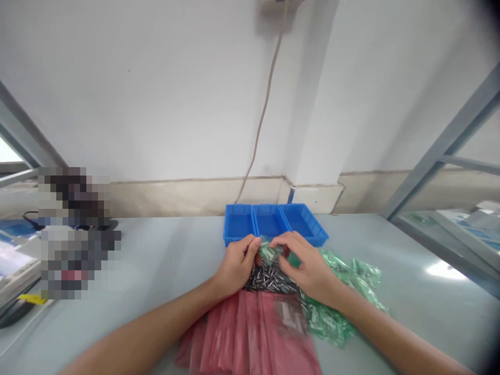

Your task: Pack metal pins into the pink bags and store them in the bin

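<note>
Above a heap of small metal pin-like parts [272, 279], both of my hands meet at a small clear green plastic bag [269, 252]. My left hand [237, 264] is closed, with its thumb and fingers pinching the bag's left side. My right hand [308, 265] has its fingers curled onto the bag's right edge. Pale contents show through the plastic, too small to make out. Fanned red plastic bags [250, 333] lie just in front of the heap. More green plastic bags [330, 320] with parts in them are piled beneath and beside my right forearm.
Three joined blue bins [269, 221] stand at the table's back, just beyond my hands. A blurred-out region [80, 245], a black mouse [15, 314] and cables are at the left. Grey metal frame posts [441, 146] rise on both sides, with a wall behind.
</note>
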Demonstrator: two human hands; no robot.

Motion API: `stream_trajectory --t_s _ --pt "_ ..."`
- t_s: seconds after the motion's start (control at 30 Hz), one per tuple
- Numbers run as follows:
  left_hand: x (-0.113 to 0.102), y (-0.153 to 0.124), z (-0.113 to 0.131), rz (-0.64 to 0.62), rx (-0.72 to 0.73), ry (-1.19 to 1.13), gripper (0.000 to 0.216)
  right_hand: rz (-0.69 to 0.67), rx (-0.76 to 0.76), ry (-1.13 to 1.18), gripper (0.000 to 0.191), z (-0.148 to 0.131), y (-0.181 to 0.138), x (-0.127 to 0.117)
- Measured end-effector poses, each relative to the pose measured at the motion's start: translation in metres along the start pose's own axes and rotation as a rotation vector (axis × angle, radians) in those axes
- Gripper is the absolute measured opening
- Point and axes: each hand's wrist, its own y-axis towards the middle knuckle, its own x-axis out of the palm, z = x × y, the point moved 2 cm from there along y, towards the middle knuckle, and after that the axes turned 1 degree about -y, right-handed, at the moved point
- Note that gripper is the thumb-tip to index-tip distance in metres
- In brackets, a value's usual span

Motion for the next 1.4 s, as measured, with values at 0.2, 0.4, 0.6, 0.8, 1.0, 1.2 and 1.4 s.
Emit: stream_trajectory --t_s 0.2,0.4,0.6,0.8,1.0,1.2,1.4 --pt "-0.002 0.002 0.008 0.055 0.120 0.124 0.049 0.075 0.009 0.009 0.014 0.000 0.004 -0.001" --pt "-0.001 0.001 0.007 0.080 0.089 -0.004 0.027 0.083 0.146 0.032 0.014 0.005 0.003 0.001" --pt "0.001 -0.002 0.007 0.032 0.136 -0.030 0.027 0.104 0.240 0.067 0.027 0.005 0.002 0.003" --pt "0.001 -0.003 0.008 0.023 0.171 -0.021 0.041 0.130 0.234 0.043 0.015 0.003 0.001 0.001" --pt "0.001 -0.001 0.012 -0.016 0.241 0.025 0.037 0.108 0.159 0.027 0.018 -0.003 0.004 0.000" --pt "-0.002 -0.001 0.015 -0.007 0.246 0.031 0.030 0.094 0.129 0.062 0.025 0.000 0.001 -0.003" --pt "-0.003 -0.002 0.017 0.003 0.254 0.038 0.021 0.057 0.079 0.040 0.027 0.000 -0.001 -0.002"
